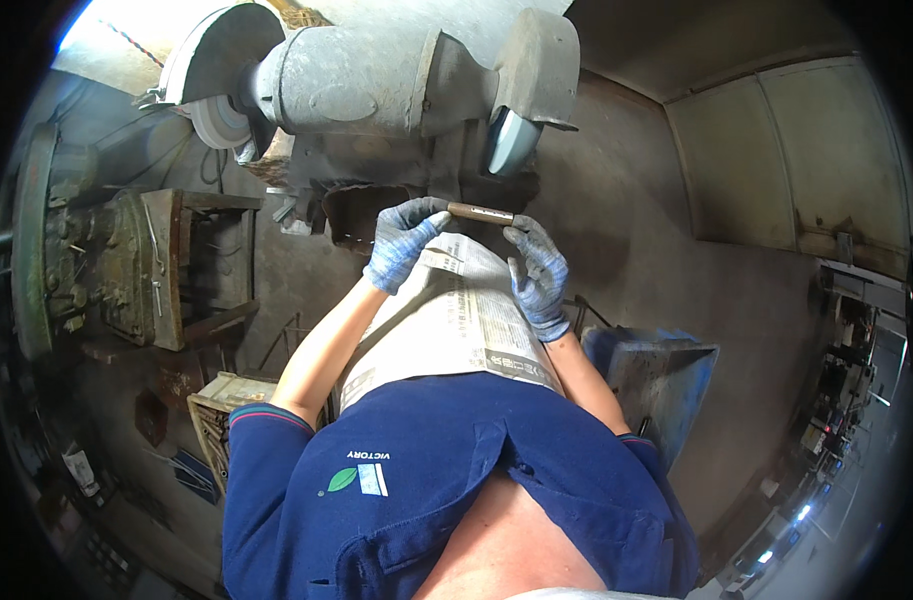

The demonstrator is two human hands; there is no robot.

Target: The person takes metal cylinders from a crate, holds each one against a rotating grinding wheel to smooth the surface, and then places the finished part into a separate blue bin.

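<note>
A short brown bar with a pale marked strip point(480, 213) is held level between my two gloved hands, in front of the bench grinder. My left hand point(406, 243) pinches its left end between thumb and fingers. At the right end, my right hand point(539, 268) closes its thumb and fingertips on the bar, the other fingers curled. Both gloves are blue knit with grey palms. The grey bench grinder point(351, 80) sits just beyond, with a pale wheel point(220, 122) at its left and a bluish wheel point(514, 141) under the right guard. The bar is apart from both wheels.
Printed paper sheeting point(451, 325) covers my lap. A blue metal bin point(651, 375) stands by my right arm, and a wooden box point(211, 405) by my left. Further left is a heavy, grimy machine point(116, 265). Pale panels point(776, 150) line the far right.
</note>
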